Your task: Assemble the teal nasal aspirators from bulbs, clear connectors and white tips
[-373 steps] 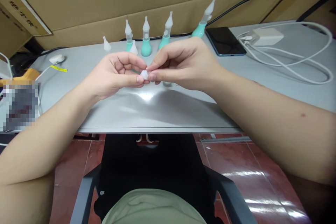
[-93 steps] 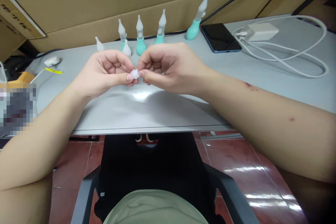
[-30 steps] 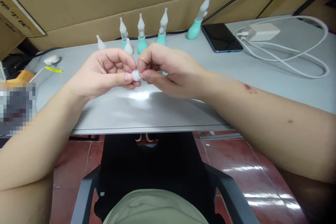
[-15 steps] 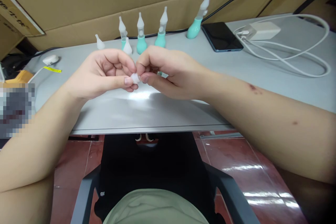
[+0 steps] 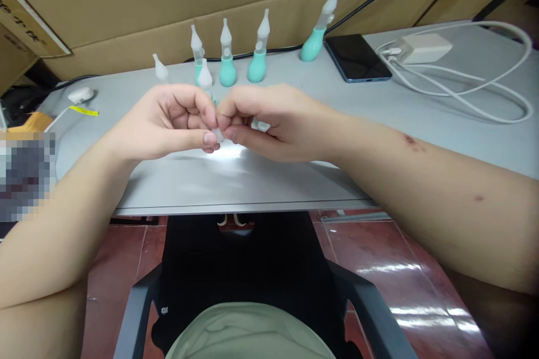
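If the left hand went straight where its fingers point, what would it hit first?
Probably the right hand: its fingertips appear to meet those of the left hand at the small whitish piece, though depth is unclear in this one view.

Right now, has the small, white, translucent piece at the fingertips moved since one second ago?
Yes, slightly: the piece appears nearer the front edge of the gray tabletop.
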{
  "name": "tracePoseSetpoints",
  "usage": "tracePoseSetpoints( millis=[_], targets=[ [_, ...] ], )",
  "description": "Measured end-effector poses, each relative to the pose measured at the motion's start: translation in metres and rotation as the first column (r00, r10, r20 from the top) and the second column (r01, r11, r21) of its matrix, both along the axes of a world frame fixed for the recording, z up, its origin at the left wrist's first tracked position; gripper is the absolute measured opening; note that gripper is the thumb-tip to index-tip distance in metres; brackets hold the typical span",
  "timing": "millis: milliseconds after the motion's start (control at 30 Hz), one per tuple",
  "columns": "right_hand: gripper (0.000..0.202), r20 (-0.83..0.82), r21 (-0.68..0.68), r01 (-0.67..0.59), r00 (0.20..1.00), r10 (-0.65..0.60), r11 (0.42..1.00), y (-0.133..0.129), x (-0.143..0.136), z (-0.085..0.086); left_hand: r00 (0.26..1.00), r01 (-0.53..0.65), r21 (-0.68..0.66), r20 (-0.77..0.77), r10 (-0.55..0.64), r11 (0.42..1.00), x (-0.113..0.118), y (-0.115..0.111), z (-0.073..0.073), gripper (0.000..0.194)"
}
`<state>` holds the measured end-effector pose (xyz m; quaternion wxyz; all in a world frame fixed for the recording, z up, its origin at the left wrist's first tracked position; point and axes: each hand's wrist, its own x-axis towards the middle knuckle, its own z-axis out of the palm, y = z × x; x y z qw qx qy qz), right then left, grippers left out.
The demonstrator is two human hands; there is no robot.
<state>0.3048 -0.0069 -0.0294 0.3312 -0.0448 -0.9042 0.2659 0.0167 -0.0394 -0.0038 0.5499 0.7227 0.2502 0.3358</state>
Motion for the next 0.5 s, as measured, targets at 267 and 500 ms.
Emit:
tracePoseSetpoints(
  millis=[267, 500],
  targets=[
    [0.014, 0.026, 0.027, 0.019, 0.999, -0.020, 0.999, 0.0004, 0.0017, 0.0006, 0.999, 0.048, -0.023, -0.002, -0.048, 0.999, -0.0028, 0.0024, -0.0003, 0.031],
    [0.017, 0.006, 0.013, -0.001, 1.000, 0.001, 1.000, 0.0004, 0.0006, 0.0005, 0.998, 0.057, -0.018, 0.011, -0.057, 0.998, -0.0024, 0.0031, -0.0010, 0.031]
  ],
)
